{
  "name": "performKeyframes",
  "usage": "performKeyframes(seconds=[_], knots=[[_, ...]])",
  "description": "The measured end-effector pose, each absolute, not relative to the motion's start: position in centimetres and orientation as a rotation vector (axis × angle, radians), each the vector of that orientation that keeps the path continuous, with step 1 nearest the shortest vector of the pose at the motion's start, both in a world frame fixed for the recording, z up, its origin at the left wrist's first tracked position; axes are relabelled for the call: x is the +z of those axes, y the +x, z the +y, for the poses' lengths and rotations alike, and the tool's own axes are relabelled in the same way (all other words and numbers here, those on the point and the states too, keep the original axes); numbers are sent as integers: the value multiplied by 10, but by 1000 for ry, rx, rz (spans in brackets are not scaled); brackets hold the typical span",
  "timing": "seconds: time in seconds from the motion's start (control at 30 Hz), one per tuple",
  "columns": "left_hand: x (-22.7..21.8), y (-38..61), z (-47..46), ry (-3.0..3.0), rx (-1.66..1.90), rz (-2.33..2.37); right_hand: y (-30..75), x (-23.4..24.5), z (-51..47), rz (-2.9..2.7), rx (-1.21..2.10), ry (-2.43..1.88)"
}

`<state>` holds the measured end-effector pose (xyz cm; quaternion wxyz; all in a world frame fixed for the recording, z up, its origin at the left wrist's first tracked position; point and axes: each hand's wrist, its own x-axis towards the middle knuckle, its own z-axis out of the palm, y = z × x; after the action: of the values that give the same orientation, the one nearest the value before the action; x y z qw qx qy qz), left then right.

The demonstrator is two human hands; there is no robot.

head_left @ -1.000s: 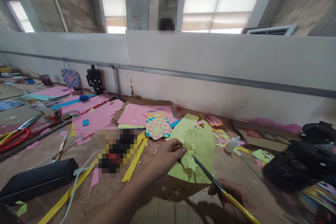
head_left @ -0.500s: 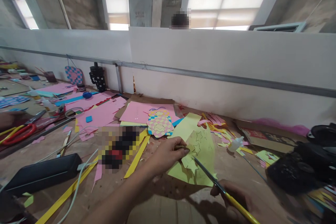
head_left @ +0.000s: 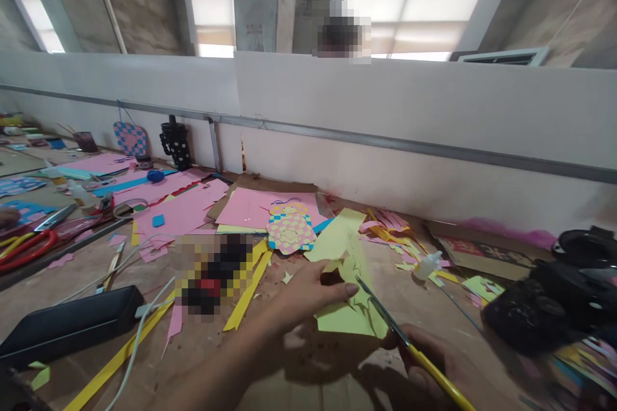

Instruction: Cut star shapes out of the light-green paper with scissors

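My left hand point(head_left: 324, 288) pinches a yellow-green sheet of paper point(head_left: 337, 323) between thumb and fingers, the sheet partly lifted and bent. Pencilled star outlines show on it near my thumb. In my right hand point(head_left: 429, 356) is a pair of scissors point(head_left: 385, 318) with a yellow handle; the narrow blades point up-left, their tips at the paper beside my left thumb. My right fingers are partly hidden behind the handle. A small pale-yellow star-like scrap point(head_left: 288, 277) lies left of my left hand. Beyond it rests a checkered paper piece point(head_left: 291, 231) in pink, yellow and blue.
Pink sheets point(head_left: 245, 205) and paper strips point(head_left: 385, 228) lie toward the white partition point(head_left: 409, 103). A glue bottle point(head_left: 427, 265) and a black lidded cup point(head_left: 535, 305) are at right. Left are a black power bank point(head_left: 72, 321), a white cable point(head_left: 139, 340) and red-handled scissors point(head_left: 36, 250).
My left fingers have opened a little and shifted on the sheet, which now bends upward. The scissor tips have moved slightly up. The small scrap now shows on the table beside my left hand.
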<state>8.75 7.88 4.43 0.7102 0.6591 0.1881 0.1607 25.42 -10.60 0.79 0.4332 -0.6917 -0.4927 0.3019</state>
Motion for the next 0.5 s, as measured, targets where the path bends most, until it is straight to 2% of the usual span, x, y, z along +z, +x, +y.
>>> performKeyframes(seconds=[0.1, 0.2, 0.5], knots=[[33, 95, 73, 1435, 359, 321, 249, 14, -105, -1221, 815, -1677], [25, 101, 71, 1430, 386, 454, 248, 15, -105, -1198, 788, -1681], [35, 98, 75, 1454, 565, 571, 260, -3, -107, -1202, 690, -1713]])
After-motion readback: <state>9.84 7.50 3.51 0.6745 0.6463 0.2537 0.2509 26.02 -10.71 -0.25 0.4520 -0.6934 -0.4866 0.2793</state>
